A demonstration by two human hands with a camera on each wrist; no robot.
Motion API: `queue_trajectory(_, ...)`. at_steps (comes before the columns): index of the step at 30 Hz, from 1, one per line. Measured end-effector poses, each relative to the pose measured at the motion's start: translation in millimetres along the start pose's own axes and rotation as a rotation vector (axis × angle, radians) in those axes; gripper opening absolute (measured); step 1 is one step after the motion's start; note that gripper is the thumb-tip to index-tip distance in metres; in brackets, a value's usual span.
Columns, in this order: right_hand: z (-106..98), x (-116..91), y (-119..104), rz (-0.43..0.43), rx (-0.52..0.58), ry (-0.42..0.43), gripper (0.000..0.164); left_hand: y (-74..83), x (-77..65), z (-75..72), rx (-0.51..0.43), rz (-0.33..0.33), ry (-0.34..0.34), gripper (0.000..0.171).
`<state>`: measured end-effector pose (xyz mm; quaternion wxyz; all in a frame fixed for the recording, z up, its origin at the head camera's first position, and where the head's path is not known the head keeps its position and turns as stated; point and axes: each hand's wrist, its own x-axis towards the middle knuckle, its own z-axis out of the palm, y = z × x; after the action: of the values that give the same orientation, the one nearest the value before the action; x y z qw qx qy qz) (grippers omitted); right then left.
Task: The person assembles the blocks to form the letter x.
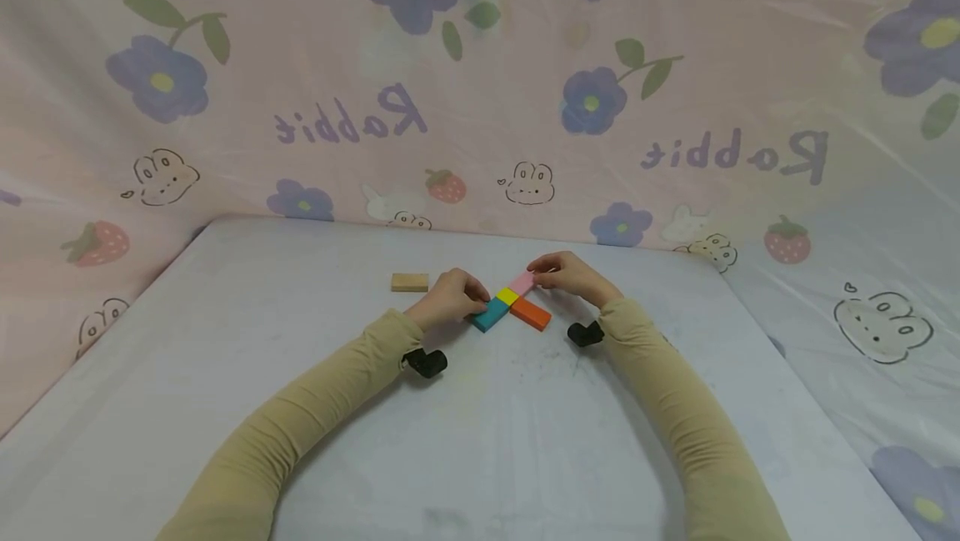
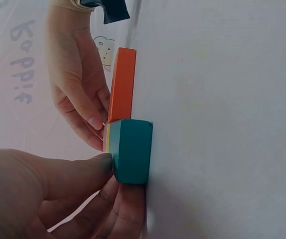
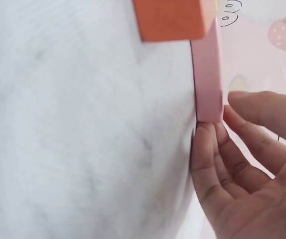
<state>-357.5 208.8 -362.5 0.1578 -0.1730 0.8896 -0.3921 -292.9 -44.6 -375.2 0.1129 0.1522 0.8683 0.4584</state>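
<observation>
Several coloured wooden blocks lie together on the white table. A small yellow block sits between a teal block and a pink block, all in one slanting line. An orange block branches off near the yellow one, toward the front right. My left hand pinches the outer end of the teal block, thumb on its upper edge and fingers against its side. At the pink block's far end, my right hand touches it with its fingertips; the thumb stands slightly off its top.
A plain wooden block lies left of my left hand. Black wrist straps hang by both cuffs, close over the table. Behind the table rises a pink curtain printed with flowers and rabbits.
</observation>
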Motion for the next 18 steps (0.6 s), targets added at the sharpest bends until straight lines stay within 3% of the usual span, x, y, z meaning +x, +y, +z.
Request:
queue_trajectory(9, -0.3, 4.9, 6.3, 0.015, 0.006, 0.014, 0.032, -3.8, 5.0, -0.9, -0.014, -0.013, 0.006, 0.016)
queue_trajectory(18, -0.4, 5.0, 8.0, 0.010, 0.031, 0.010, 0.031, 4.6, 1.8, -20.9, -0.106, -0.048, 0.013, 0.022)
